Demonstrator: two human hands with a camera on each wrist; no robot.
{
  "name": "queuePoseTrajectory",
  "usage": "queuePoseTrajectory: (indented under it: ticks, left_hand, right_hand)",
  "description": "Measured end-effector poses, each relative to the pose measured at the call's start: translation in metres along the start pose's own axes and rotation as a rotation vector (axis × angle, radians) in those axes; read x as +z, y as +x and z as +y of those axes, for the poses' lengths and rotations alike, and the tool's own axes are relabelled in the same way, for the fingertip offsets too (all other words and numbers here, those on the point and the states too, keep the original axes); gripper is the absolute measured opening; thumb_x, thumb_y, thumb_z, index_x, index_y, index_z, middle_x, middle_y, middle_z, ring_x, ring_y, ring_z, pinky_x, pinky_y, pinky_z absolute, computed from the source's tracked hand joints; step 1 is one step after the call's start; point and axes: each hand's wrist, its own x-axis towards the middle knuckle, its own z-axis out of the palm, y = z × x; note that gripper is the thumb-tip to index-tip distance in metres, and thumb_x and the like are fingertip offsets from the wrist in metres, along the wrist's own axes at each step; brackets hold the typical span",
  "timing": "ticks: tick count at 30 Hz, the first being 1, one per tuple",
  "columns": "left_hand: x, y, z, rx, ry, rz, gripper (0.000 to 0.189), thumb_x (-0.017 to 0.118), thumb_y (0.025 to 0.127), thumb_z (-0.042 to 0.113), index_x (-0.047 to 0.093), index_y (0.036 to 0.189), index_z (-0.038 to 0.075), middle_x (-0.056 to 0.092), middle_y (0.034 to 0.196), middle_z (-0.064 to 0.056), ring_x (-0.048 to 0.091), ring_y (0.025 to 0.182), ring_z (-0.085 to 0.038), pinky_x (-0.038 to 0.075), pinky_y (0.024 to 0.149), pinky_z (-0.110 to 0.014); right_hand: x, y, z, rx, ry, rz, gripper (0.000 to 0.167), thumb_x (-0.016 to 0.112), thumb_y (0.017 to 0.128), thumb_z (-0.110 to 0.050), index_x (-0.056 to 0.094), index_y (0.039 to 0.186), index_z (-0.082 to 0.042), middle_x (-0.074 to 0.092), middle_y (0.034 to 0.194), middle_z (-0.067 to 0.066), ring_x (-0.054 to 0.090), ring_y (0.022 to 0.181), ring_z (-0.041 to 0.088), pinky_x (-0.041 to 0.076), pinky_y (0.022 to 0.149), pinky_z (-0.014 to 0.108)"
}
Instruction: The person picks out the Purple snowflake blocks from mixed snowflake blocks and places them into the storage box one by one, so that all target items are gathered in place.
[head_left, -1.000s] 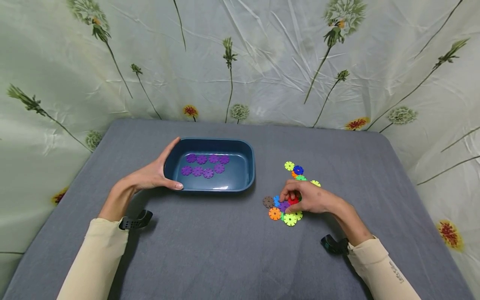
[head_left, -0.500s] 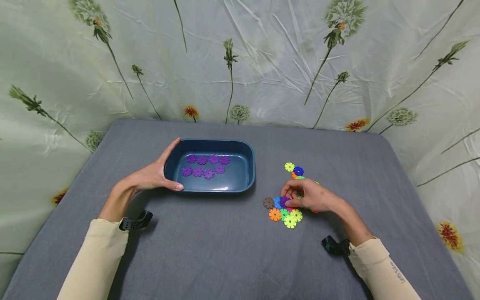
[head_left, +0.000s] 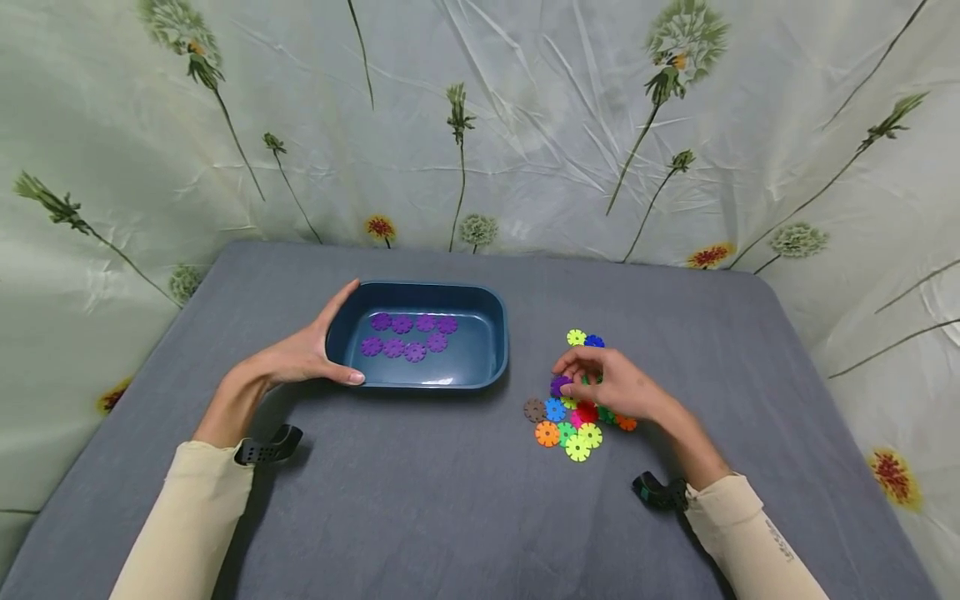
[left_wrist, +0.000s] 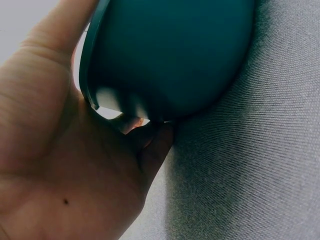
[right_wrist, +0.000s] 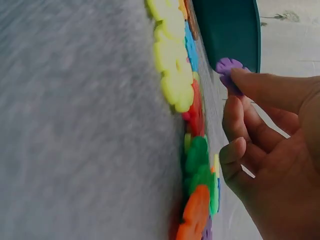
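My left hand [head_left: 300,354] grips the left end of a dark blue tray [head_left: 468,358], thumb along the near side and fingers toward the far left corner. Several purple notched discs [head_left: 415,352] lie in two rows inside it. Right of the tray, my right hand [head_left: 618,385] pinches one purple notched disc [right_wrist: 229,65] between thumb and fingers, raised over a loose pile of coloured discs. Among these are a red disc [head_left: 587,412], a blue one [head_left: 555,409], a yellow-green one [head_left: 577,448] and an orange one [head_left: 547,434]. The hand hides part of the pile.
A brown disc [head_left: 535,409] lies at the pile's left edge, on the side toward the tray. A grey cloth [head_left: 420,500] covers the table. Behind it hangs a pale curtain [head_left: 525,192] with a flower print.
My right hand has picked the purple disc out of the pile and lifted it up and slightly left, uncovering the red disc. My left hand stays on the tray.
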Motion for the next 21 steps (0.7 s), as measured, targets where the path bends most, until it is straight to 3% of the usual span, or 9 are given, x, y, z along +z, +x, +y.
queuePoseTrajectory:
  ticks: [6,14,21]
  left_hand:
    - [0.001,-0.001,-0.003,0.012,-0.012,-0.004,0.14,0.093,0.074,0.022,-0.009,0.167,0.04,-0.008,0.176,-0.014,0.002,0.159,-0.048,0.011,0.118,-0.081]
    - [0.001,0.0,-0.004,0.001,-0.011,-0.001,0.14,0.093,0.074,0.023,-0.01,0.166,0.042,-0.009,0.176,-0.013,0.001,0.16,-0.048,0.011,0.118,-0.081]
    - [-0.001,0.0,-0.001,0.005,-0.018,-0.005,0.139,0.093,0.074,0.023,-0.01,0.166,0.04,-0.008,0.176,-0.014,0.002,0.159,-0.047,0.011,0.118,-0.081]
  right_hand:
    - [0.004,0.01,-0.007,-0.007,-0.04,0.067,0.014,0.076,0.096,-0.013,0.073,0.11,-0.01,0.07,0.096,0.006,0.059,0.083,0.016,0.05,0.071,0.024]
    - [0.007,0.029,-0.017,0.007,0.059,0.171,0.017,0.074,0.097,-0.01,0.074,0.114,-0.008,0.072,0.103,0.013,0.063,0.087,0.022,0.053,0.072,0.021]
    - [0.007,0.039,-0.028,0.02,0.114,0.204,0.02,0.072,0.098,-0.01,0.074,0.118,-0.006,0.074,0.115,0.016,0.069,0.094,0.024,0.055,0.078,0.02]
